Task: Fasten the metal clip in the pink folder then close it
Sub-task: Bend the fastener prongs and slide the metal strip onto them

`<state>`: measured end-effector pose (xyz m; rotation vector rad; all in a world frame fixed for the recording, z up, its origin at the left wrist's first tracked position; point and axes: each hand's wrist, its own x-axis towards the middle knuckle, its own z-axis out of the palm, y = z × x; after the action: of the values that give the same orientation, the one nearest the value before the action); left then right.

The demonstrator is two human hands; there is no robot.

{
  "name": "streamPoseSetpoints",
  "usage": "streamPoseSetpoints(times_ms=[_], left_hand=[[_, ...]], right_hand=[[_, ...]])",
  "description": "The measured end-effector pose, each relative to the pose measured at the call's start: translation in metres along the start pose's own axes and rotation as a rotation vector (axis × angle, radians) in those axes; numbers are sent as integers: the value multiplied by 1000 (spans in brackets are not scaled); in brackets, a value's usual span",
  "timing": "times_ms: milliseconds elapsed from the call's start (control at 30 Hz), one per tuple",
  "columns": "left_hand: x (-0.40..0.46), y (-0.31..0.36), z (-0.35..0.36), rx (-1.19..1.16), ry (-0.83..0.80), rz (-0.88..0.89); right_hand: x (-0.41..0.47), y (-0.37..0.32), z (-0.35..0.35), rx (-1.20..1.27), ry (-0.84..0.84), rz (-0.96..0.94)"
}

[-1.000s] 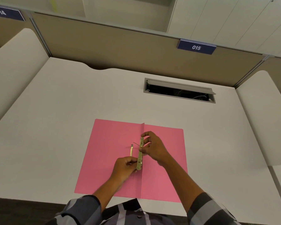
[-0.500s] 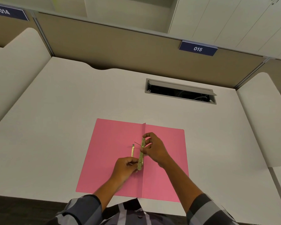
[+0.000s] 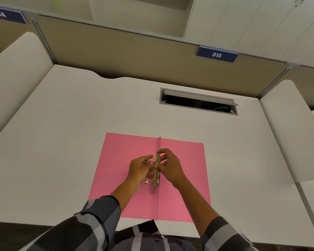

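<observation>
The pink folder [image 3: 181,178] lies open and flat on the desk near its front edge, with its centre fold running away from me. A long metal clip bar [image 3: 155,175] stands along the fold. My right hand [image 3: 170,167] pinches the bar's far end and middle. My left hand [image 3: 140,169] has its fingers at the bar's middle from the left. Small metal prong ends [image 3: 146,180] show just below my left hand, beside the bar.
An open cable slot [image 3: 198,101] is cut into the white desk [image 3: 62,142] behind the folder. Padded dividers stand at the left and right. A brown back panel carries a label reading 015 [image 3: 217,54].
My left hand has moved up from the bar's near end to its middle, covering the loose prong. My right hand stays on the bar.
</observation>
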<state>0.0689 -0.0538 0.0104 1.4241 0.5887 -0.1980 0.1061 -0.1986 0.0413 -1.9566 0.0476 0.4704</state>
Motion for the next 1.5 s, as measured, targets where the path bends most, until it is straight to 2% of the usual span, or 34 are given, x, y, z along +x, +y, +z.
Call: streamPoseSetpoints(times_ms=[167, 867, 1500], left_hand=[[0, -2, 4, -58, -20, 11], [12, -15, 1, 64, -90, 20], [20, -15, 3, -60, -120, -38]], right_hand=[[-4, 4, 0, -1, -13, -28], [-8, 10, -2, -13, -17, -62], [2, 6, 0, -41, -12, -72]])
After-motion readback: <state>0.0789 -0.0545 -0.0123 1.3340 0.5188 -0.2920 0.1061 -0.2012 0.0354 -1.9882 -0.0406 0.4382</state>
